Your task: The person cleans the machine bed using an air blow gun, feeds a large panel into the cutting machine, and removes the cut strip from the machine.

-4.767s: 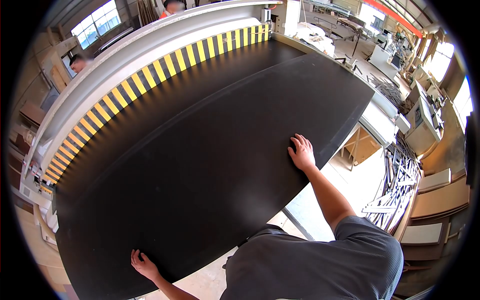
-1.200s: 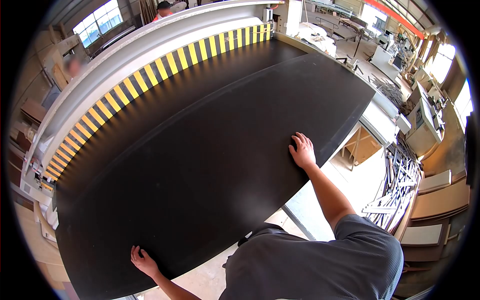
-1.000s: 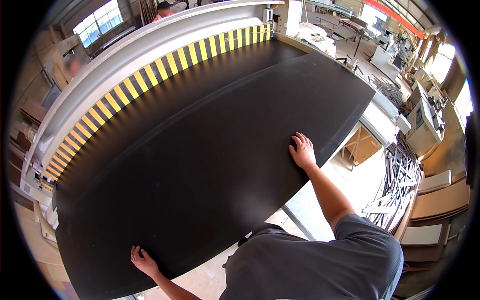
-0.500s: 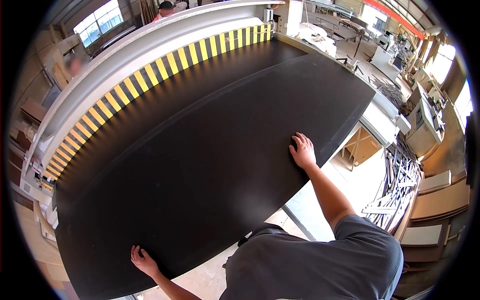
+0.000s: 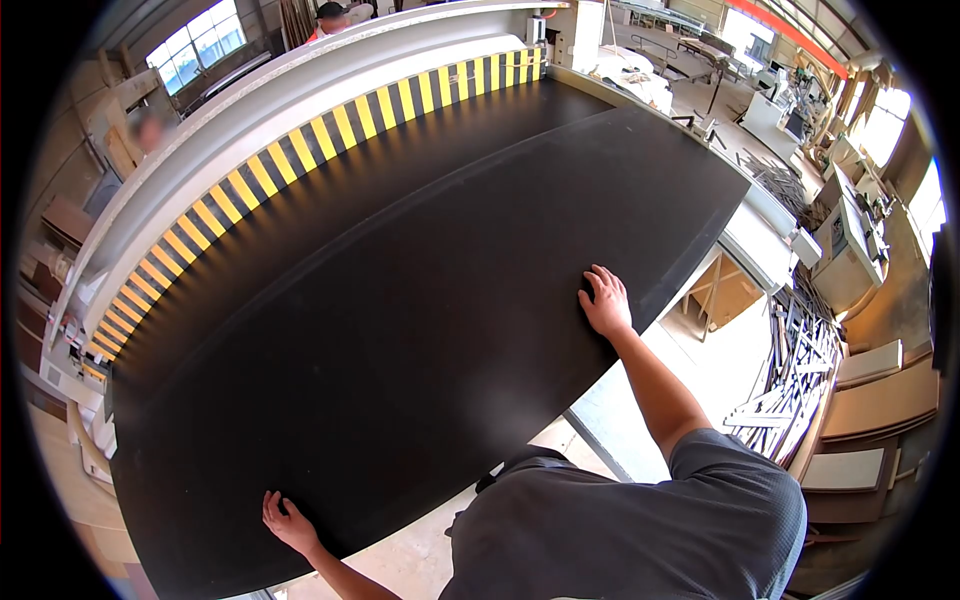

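A large black panel (image 5: 400, 330) lies flat across the machine, its far side reaching a long guard with yellow and black stripes (image 5: 297, 158). My left hand (image 5: 288, 522) rests on the panel at the lower left, fingers stretched out and close to the near edge. Farther right, my right hand (image 5: 605, 303) lies on the same surface near its right-hand edge, fingers spread. Both palms face down on the panel and neither hand grips anything. What lies under the panel is mostly hidden.
A grey beam (image 5: 330, 65) runs above the striped guard. Behind it are a person in a dark cap (image 5: 331, 20) and another person (image 5: 150, 130) at the left. To the right lie a pile of offcut strips (image 5: 800, 350) and stacked boards (image 5: 880, 400).
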Demonstrator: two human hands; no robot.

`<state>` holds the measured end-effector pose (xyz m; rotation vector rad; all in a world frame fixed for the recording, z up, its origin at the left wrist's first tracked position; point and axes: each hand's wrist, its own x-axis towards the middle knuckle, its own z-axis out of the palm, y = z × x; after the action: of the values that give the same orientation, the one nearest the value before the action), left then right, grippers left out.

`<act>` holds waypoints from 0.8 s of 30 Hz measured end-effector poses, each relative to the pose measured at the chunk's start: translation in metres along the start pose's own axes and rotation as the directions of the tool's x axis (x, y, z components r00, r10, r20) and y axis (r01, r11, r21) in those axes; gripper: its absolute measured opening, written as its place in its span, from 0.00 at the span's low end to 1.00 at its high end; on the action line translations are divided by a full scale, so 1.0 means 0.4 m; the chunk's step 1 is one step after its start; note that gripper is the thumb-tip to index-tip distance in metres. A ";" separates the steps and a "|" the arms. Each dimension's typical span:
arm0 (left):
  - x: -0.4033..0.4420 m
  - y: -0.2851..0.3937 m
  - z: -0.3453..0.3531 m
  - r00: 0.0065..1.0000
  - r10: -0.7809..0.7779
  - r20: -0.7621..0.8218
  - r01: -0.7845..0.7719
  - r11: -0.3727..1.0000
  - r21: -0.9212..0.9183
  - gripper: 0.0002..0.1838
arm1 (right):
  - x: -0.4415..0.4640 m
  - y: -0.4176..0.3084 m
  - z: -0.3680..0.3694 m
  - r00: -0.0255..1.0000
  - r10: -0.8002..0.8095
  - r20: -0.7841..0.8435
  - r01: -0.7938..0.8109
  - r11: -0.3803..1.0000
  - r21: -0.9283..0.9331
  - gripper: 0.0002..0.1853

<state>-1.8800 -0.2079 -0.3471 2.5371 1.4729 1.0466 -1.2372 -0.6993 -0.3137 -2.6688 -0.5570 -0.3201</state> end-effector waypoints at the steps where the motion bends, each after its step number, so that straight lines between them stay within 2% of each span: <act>1: -0.003 0.002 -0.002 1.000 0.004 0.008 -0.005 1.000 0.001 0.14 | 0.000 0.000 0.000 1.000 -0.003 -0.001 0.003 1.000 -0.001 0.28; 8: -0.042 0.050 -0.030 0.997 0.024 0.075 -0.027 0.999 0.041 0.19 | -0.002 0.002 0.002 1.000 -0.018 -0.005 0.018 1.000 -0.007 0.28; 14: -0.096 0.118 -0.076 0.986 -0.045 0.162 0.042 0.999 0.025 0.20 | -0.056 -0.019 -0.007 0.998 -0.047 0.051 0.048 0.999 -0.023 0.30; 20: -0.139 0.182 -0.101 0.980 -0.074 0.184 0.060 0.995 0.078 0.20 | -0.136 -0.048 -0.024 0.991 -0.087 0.100 0.094 0.994 -0.059 0.31; 24: -0.144 0.210 -0.096 0.986 -0.109 0.129 0.106 0.994 0.031 0.14 | -0.170 -0.083 -0.026 0.993 -0.088 0.083 0.093 0.994 -0.049 0.32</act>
<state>-1.8565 -0.3106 -0.3197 2.4565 1.5754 0.8363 -1.3137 -0.6984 -0.3134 -2.7225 -0.7056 -0.2570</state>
